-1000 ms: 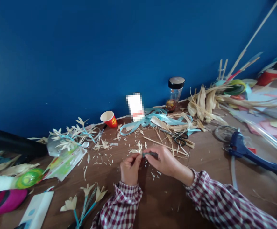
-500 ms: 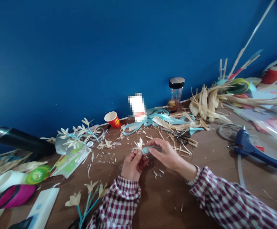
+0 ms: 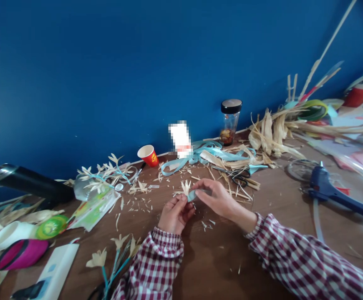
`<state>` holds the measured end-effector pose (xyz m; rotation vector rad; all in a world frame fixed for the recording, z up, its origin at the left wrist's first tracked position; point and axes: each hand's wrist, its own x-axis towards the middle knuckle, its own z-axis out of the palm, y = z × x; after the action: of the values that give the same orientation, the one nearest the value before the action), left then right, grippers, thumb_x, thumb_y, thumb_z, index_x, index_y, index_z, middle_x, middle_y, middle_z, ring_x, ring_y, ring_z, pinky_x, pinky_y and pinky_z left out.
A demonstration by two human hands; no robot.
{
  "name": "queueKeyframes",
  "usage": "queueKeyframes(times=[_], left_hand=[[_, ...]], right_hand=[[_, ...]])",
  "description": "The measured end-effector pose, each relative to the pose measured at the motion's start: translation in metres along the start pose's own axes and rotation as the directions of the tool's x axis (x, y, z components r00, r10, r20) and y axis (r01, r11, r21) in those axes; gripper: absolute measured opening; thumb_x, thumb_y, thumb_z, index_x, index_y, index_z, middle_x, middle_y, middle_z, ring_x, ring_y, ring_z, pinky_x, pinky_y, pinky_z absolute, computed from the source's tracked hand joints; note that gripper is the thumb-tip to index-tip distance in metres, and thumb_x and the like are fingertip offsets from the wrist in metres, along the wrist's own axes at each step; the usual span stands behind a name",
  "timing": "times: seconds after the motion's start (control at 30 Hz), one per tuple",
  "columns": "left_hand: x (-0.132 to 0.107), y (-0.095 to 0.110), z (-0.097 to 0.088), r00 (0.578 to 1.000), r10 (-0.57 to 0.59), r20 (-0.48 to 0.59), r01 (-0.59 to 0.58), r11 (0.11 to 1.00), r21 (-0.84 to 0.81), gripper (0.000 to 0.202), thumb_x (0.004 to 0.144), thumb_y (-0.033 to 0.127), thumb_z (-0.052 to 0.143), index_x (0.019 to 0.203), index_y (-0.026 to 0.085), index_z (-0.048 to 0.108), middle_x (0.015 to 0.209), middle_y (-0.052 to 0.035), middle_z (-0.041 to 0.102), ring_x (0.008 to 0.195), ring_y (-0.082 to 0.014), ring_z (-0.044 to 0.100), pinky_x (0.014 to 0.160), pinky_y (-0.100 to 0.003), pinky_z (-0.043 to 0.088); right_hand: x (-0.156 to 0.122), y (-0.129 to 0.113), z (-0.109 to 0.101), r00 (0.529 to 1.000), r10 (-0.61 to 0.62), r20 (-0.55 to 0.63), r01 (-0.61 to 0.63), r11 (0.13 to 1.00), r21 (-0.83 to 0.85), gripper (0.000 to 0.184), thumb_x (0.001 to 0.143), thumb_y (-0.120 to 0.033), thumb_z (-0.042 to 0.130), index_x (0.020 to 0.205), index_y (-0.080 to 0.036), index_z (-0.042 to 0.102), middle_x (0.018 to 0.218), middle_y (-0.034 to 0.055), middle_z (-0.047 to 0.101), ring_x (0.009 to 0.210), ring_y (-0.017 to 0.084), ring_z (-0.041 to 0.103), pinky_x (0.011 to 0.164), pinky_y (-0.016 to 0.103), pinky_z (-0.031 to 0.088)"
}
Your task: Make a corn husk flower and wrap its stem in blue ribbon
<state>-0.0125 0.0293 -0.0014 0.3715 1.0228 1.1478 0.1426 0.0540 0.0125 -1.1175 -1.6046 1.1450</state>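
My left hand (image 3: 175,211) pinches the base of a small cream flower (image 3: 186,186) that looks made of corn husk, its pointed petals facing up. My right hand (image 3: 216,198) grips a light blue strip (image 3: 192,195), whose near end meets the flower's base at my left fingertips. Whether the strip is wrapped fully around the base is hidden by the fingers. Husk scraps (image 3: 140,204) lie on the brown table just left of the hands. Black-handled scissors (image 3: 240,180) rest among husk pieces beyond my right hand.
Behind stand a red paper cup (image 3: 148,156) and a lidded glass jar (image 3: 231,121) by blue ribbon (image 3: 209,154). A blue glue gun (image 3: 328,189) lies right. Finished husk flowers (image 3: 97,258) are near my left sleeve, and a dark flask (image 3: 28,183) leans at far left.
The right hand has shifted slightly, and the blue strip now sits closer against the flower's base. The left hand keeps its pinch; the whole view moved a little.
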Motion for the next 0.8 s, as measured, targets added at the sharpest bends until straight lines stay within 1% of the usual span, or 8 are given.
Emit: queueKeyframes(times=[0.1,0.2,0.27,0.37,0.47,0.57,0.7,0.8], left_hand=[[0.000,0.000,0.000,1.000,-0.007,-0.025,0.006,0.999,-0.033,0.016,0.066,0.021,0.075,0.075,0.017,0.063,0.064,0.0000,0.067,0.057,-0.0104,0.064,0.057,-0.021,0.055],[0.001,0.001,0.000,0.999,0.038,-0.039,-0.041,0.994,-0.103,0.017,0.064,0.020,0.076,0.074,0.017,0.063,0.067,0.0000,0.068,0.060,-0.0110,0.065,0.059,-0.021,0.055],[0.001,0.001,-0.001,0.996,0.090,-0.031,-0.093,0.983,-0.157,0.019,0.062,0.019,0.078,0.072,0.017,0.063,0.069,0.0008,0.069,0.063,-0.0113,0.065,0.062,-0.022,0.055],[0.002,0.000,-0.001,0.988,0.152,0.024,-0.144,0.969,-0.200,0.018,0.061,0.019,0.078,0.070,0.017,0.063,0.071,0.0003,0.069,0.069,-0.0128,0.065,0.067,-0.025,0.054],[0.002,-0.003,-0.002,0.985,0.152,0.080,-0.135,0.973,-0.187,0.018,0.061,0.021,0.079,0.068,0.016,0.063,0.070,-0.0005,0.068,0.065,-0.0137,0.064,0.061,-0.025,0.052],[0.002,-0.006,-0.002,0.986,0.150,0.072,-0.135,0.974,-0.185,0.020,0.060,0.021,0.080,0.066,0.016,0.062,0.063,0.0022,0.065,0.057,-0.0106,0.061,0.055,-0.022,0.050],[0.001,-0.007,0.002,0.985,0.158,0.067,-0.147,0.979,-0.141,0.021,0.060,0.023,0.080,0.068,0.015,0.062,0.062,0.0031,0.064,0.056,-0.0089,0.060,0.054,-0.020,0.049],[-0.001,-0.007,0.005,0.980,0.186,0.067,-0.182,0.982,-0.057,0.022,0.062,0.028,0.078,0.074,0.015,0.064,0.069,-0.0003,0.068,0.061,-0.0120,0.063,0.058,-0.023,0.051]], right_hand=[[-0.002,0.000,0.002,0.985,-0.046,-0.169,0.021,0.989,-0.146,0.016,0.082,-0.025,0.052,0.094,-0.017,0.060,0.091,0.0062,0.065,0.083,0.019,0.059,0.076,0.031,0.046],[-0.007,-0.005,0.006,0.930,-0.171,-0.325,0.060,0.944,-0.324,0.011,0.081,-0.024,0.054,0.090,-0.018,0.058,0.095,0.0082,0.061,0.091,0.022,0.055,0.081,0.034,0.042],[-0.011,-0.009,0.009,0.941,-0.182,-0.286,0.092,0.949,-0.301,0.007,0.084,-0.024,0.052,0.084,-0.019,0.057,0.086,0.0060,0.061,0.081,0.019,0.055,0.074,0.031,0.043],[-0.016,-0.012,0.018,0.990,-0.086,-0.115,0.074,0.992,-0.101,0.019,0.088,-0.029,0.048,0.076,-0.018,0.057,0.071,0.0013,0.059,0.064,0.014,0.052,0.060,0.025,0.041],[-0.017,-0.010,0.026,0.999,0.013,0.035,-0.018,0.988,0.155,0.028,0.087,-0.036,0.049,0.070,-0.016,0.058,0.064,-0.0002,0.056,0.059,0.012,0.050,0.056,0.023,0.039],[-0.015,-0.007,0.030,0.987,0.094,0.133,-0.137,0.921,0.365,0.031,0.082,-0.042,0.055,0.067,-0.015,0.057,0.060,-0.0018,0.053,0.055,0.010,0.046,0.053,0.022,0.038],[-0.013,-0.004,0.031,0.977,0.157,0.142,-0.208,0.841,0.499,0.033,0.075,-0.046,0.062,0.065,-0.015,0.055,0.058,-0.0042,0.049,0.051,0.007,0.041,0.049,0.021,0.033],[-0.012,-0.001,0.030,0.975,0.195,0.107,-0.222,0.841,0.493,0.034,0.074,-0.048,0.063,0.067,-0.015,0.055,0.056,-0.0043,0.049,0.050,0.007,0.041,0.047,0.021,0.031]])
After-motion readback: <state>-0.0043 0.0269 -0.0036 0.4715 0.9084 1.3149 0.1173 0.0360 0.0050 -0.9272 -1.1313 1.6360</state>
